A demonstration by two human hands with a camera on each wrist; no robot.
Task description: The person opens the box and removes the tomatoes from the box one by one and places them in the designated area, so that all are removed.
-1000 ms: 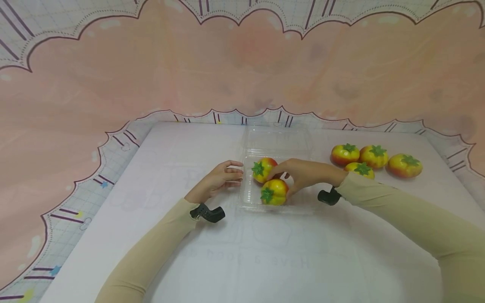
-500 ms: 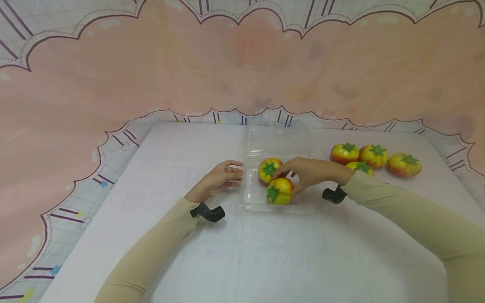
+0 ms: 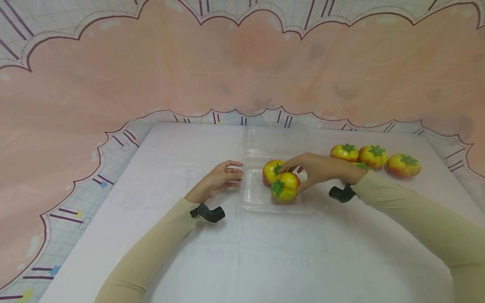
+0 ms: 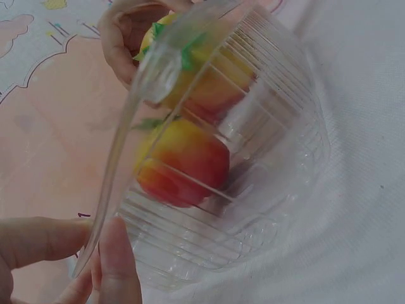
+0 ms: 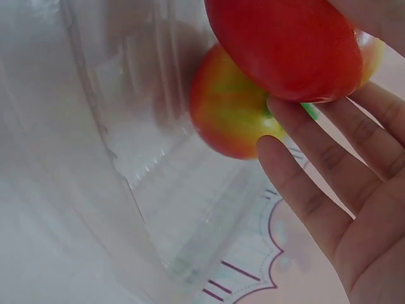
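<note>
In the head view my left hand [image 3: 217, 179] is at the left side of a clear plastic clamshell box [image 3: 251, 202]. The left wrist view shows its thumb and finger pinching the box's rim [image 4: 104, 183]. Over the box my right hand [image 3: 316, 168] holds a yellow-and-red tomato [image 3: 286, 187] with a green leafy top, thumb on the near side. A second tomato [image 3: 270, 171] is inside the box, just behind the held one and partly covered by it. In the right wrist view, fingertips lie close against this second tomato [image 5: 224, 114]; contact is hard to tell.
The box's clear lid [image 3: 278, 138] lies folded back behind it. Several similar tomatoes [image 3: 403, 165] sit at the far right of the white table [image 3: 182, 269], one mostly hidden by my right wrist. A patterned peach curtain [image 3: 212, 67] hangs behind.
My right hand has moved right and slightly up with the held tomato. The second tomato has shifted right in the box and turned. The left hand stays put.
</note>
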